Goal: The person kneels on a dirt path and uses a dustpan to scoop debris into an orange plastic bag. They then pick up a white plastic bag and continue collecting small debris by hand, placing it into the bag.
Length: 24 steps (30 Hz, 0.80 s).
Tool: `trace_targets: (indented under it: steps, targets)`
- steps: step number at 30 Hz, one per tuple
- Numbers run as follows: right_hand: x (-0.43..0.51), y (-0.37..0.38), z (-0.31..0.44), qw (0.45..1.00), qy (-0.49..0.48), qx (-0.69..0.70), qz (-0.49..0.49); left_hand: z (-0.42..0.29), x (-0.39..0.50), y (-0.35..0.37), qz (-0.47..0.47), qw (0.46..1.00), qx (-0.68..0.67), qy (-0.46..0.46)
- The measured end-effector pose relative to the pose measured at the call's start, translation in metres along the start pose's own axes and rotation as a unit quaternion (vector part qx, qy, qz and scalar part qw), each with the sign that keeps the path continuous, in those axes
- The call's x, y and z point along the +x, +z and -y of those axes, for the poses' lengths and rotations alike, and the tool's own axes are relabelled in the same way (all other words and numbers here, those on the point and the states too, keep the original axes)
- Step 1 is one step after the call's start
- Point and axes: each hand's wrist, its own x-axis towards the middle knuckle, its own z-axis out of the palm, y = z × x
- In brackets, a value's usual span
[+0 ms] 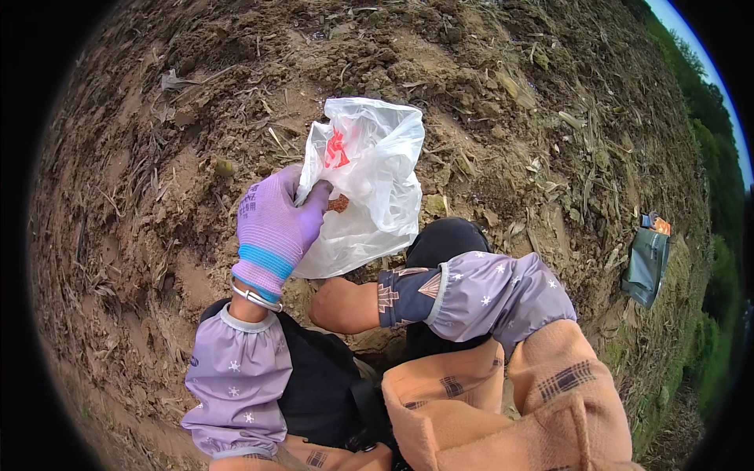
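My left hand (280, 218) wears a purple knit glove with a blue cuff band. Its thumb and fingers pinch the near-left edge of a translucent white plastic bag (389, 194) bearing red print. Inside the bag's mouth shows a small patch of reddish-brown grains (338, 204), possibly seeds. My right hand (341, 305) has no glove in the part that shows; it bends down just below the bag's lower edge. Its fingers are hidden, so whether they hold anything does not show.
Tilled brown soil (194, 247) with clods and dry stalks spreads all around. A dark green pouch (647, 265) with something orange at its top lies off to the right. My dark-clad knee (447, 238) is beside the bag. Green vegetation (718, 147) lines the far right.
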Motion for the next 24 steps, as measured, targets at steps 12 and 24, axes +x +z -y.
trace_targets:
  steps: [12, 24]
  targets:
    - [-0.001, -0.017, 0.004, 0.999, 0.022, -0.005, 0.037, -0.001, 0.002, -0.001, -0.018, 1.0, 0.02, 0.011]
    - [-0.001, -0.018, 0.002, 1.0, 0.003, -0.006, 0.021, 0.0, 0.007, 0.006, -0.011, 0.999, 0.031, -0.003]
